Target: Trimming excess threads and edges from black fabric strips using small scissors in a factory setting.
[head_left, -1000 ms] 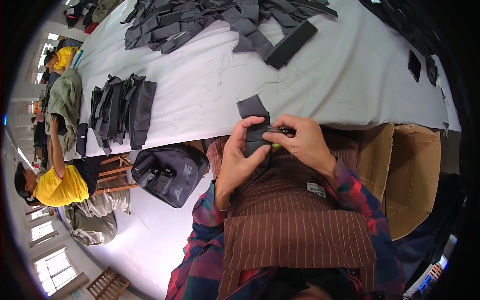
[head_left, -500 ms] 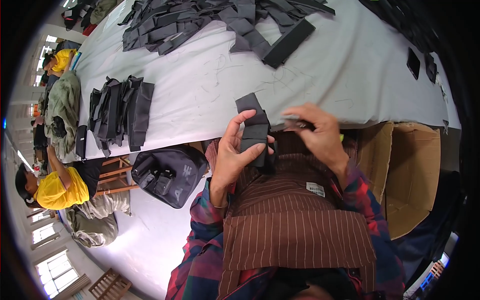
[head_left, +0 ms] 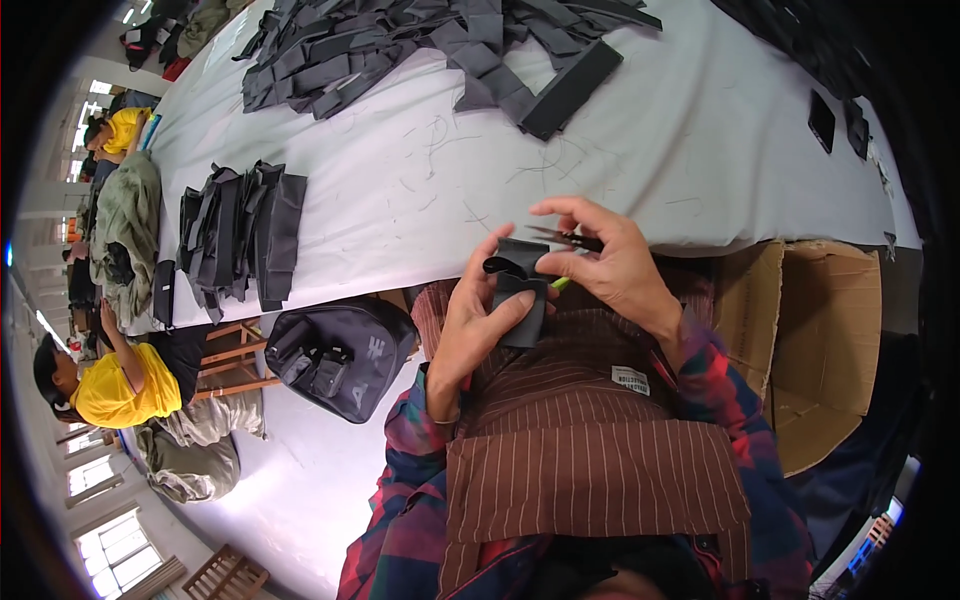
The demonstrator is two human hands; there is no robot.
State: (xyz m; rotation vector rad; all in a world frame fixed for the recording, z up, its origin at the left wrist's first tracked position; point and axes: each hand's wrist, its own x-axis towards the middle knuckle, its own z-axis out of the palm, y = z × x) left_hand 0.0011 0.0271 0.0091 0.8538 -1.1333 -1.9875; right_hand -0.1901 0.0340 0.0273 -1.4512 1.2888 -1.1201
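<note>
My left hand point(head_left: 478, 322) grips a small dark grey fabric piece point(head_left: 522, 300) upright in front of my striped apron, its top edge curled over. My right hand point(head_left: 612, 262) holds a small pair of thread snips point(head_left: 565, 238) with a yellow-green handle, the blades pointing left at the top of the fabric piece. Both hands are close together at the near edge of the white table point(head_left: 420, 180).
A stack of dark fabric pieces point(head_left: 240, 240) lies at the table's left, a large heap point(head_left: 400, 50) at the far side, a long black strip point(head_left: 570, 90) beside it. A black bag point(head_left: 335, 350) sits on the floor, an open cardboard box point(head_left: 810, 340) at my right. Seated people point(head_left: 120, 375) at left.
The fabric piece has been turned and its top folded over in my left hand. My right hand has lifted and brought the snips up to the piece's top edge.
</note>
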